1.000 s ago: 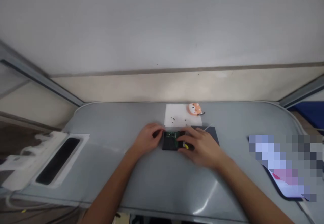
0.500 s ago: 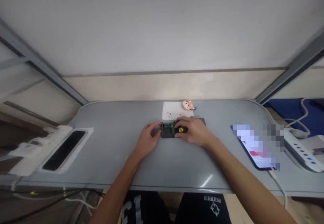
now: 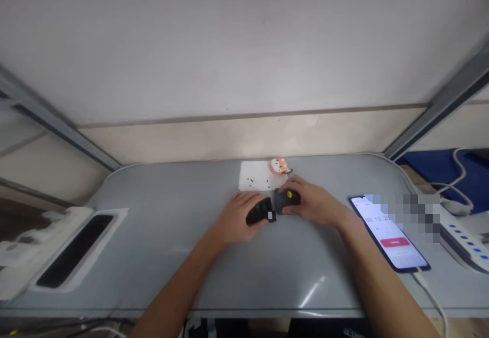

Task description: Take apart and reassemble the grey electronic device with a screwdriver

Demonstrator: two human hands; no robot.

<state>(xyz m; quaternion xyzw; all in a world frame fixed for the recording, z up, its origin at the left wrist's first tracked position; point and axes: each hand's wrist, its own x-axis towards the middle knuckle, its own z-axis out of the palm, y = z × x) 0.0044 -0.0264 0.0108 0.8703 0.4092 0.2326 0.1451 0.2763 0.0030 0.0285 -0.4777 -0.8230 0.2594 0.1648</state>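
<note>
On the grey desk (image 3: 183, 266), the work looks partway along: a small electronic device is in two pieces near the middle, with its insides exposed. The left hand (image 3: 237, 219) grips an open black housing (image 3: 255, 216) showing a dim green circuit board; the right hand (image 3: 311, 200) pinches a dark casing piece (image 3: 281, 203) with a yellow mark. The pieces sit nearly edge to edge; whether they touch I cannot tell, as fingers cover much of both. Rejoining them seems left undone, and dark screw-like bits (image 3: 250, 180) lie loose on white paper (image 3: 257, 169) just beyond. White power strips flank the desk left (image 3: 46, 246) and right (image 3: 456, 241); a lit phone (image 3: 395, 249) lies just right of the right forearm, the likeliest obstruction. A fox-faced case (image 3: 278, 166) sits on the paper's far right corner.
</note>
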